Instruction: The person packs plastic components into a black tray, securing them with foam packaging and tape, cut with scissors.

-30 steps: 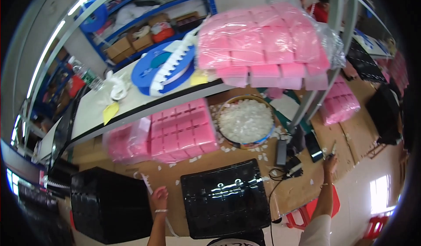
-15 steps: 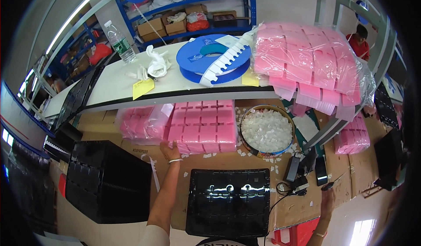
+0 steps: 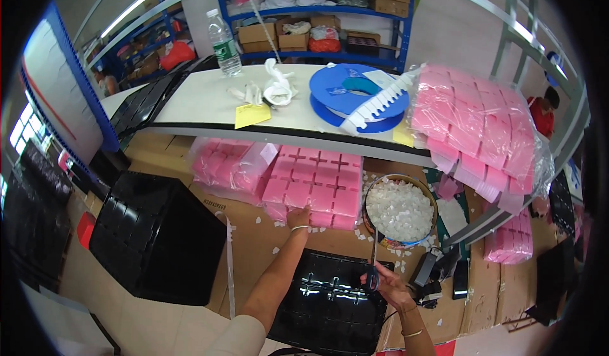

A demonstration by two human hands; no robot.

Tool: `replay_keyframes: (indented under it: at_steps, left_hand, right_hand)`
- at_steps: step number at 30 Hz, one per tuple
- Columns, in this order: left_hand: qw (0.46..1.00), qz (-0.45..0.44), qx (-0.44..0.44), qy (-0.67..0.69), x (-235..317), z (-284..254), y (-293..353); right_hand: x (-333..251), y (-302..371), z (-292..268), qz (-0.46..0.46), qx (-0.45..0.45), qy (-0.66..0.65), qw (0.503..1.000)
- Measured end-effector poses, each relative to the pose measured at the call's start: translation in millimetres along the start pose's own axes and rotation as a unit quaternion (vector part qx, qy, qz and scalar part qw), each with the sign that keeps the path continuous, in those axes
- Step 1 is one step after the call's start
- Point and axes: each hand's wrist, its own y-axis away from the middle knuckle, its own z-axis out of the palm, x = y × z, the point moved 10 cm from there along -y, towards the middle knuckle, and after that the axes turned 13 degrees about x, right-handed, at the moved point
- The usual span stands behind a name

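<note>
**Scissors in the right hand, pink foam under the left**

The right hand is holding a pair of scissors above the black tray; its grip is closing round the dark handles, with the blades looking drawn together. The scissors are pointing away from the person, tip foremost, their long axis running nearly straight up the view with the handles nearest the body. The tip is showing in front of the left rim of a round tub of white pieces; whether it is touching the tub, I cannot tell.

The left hand is resting against the near side of a slotted pink foam block, thumb pointing up and away. How far its grip is opening, I cannot tell, since the fingers are partly hidden. The block's near edge is running left to right, sloping slightly toward the person at its right end. A bagged pink block is sitting just beside it on the left.

On the bench, a narrow white strip is lying lengthwise away from the person, between the tray and a large black stack.
</note>
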Motion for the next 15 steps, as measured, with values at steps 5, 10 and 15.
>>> replay_keyframes:
  at_steps: [5,10,15]
  left_hand:
    - [0.997,0.037,-0.041,0.047,3.5,-9.4,1.8]
    - [0.99,0.131,0.012,-0.041,27.4,-74.5,25.6]
    - [0.92,0.334,0.122,-0.166,66.5,-130.9,66.4]
  right_hand:
    - [-8.5,-41.4,16.8,0.016,-0.015,0.064,0.998]
    - [-28.8,-79.9,39.5,0.001,-0.081,0.172,0.982]
    - [-31.7,-109.6,53.7,0.064,-0.133,0.214,0.966]
